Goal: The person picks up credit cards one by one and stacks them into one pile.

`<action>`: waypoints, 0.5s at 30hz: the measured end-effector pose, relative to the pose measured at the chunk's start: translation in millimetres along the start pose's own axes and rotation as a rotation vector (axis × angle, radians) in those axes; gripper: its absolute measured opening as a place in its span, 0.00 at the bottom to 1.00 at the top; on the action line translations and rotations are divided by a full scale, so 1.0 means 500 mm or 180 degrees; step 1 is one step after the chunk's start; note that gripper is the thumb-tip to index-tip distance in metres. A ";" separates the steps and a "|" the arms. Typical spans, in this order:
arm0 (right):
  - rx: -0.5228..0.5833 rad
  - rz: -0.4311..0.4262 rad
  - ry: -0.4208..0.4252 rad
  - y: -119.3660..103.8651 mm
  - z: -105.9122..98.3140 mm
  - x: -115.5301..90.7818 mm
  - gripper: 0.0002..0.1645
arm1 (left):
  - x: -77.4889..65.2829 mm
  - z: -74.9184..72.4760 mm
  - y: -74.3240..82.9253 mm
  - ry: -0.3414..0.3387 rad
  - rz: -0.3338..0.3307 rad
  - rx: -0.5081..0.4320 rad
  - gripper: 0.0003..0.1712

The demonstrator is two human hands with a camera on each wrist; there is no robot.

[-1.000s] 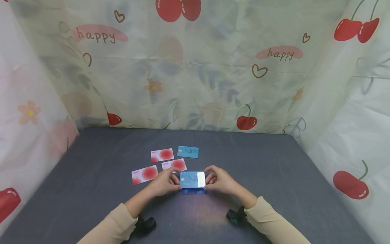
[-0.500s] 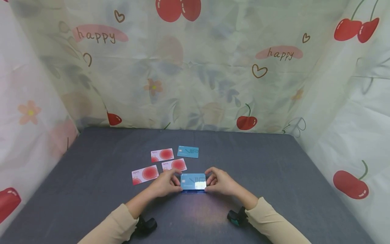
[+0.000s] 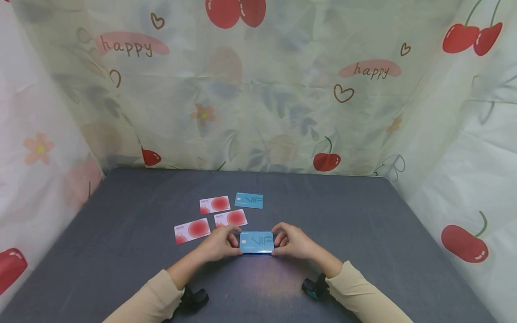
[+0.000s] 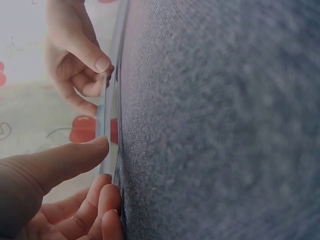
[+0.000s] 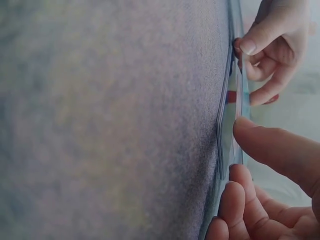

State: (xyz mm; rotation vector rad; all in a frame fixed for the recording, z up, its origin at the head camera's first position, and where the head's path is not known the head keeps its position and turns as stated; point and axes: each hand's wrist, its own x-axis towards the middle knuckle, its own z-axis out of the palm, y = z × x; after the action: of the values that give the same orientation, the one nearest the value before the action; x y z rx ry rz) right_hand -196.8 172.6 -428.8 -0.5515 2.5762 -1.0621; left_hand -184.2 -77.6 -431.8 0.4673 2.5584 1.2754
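A light blue card marked VIP is pinched at its two short ends between both hands. My left hand grips its left end, thumb on the near corner and fingers curled at the side. At the opposite end, my right hand holds it the same way. Under it lies a stack of cards on the table, seen edge-on in the wrist views with a narrow gap to the held card. Only a thin dark blue strip of that stack shows in the head view; the blue card hides the remainder.
Beyond my left hand lie pink cards with red circles, the nearest a pink card at the left. Another blue VIP card rests behind them. The grey table is enclosed by printed curtains at the back and sides.
Both hands have brought the blue card slightly down and toward me, so it covers more of the dark blue stack. The bright glare on its right half is gone.
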 end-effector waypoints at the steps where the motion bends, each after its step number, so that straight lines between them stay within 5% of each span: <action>1: -0.0002 -0.0001 -0.0006 0.000 0.000 0.000 0.31 | -0.001 0.000 0.000 -0.0003 0.0002 0.0007 0.29; 15: -0.0067 -0.0049 -0.0066 0.002 0.002 -0.001 0.30 | -0.002 0.006 0.003 0.0030 0.0022 0.0125 0.30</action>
State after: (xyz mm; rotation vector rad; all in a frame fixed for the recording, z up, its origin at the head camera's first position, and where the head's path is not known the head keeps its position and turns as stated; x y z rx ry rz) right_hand -196.0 172.9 -430.2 -0.5855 2.5719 -1.0300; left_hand -182.0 -75.2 -432.4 0.4795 2.5959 1.2347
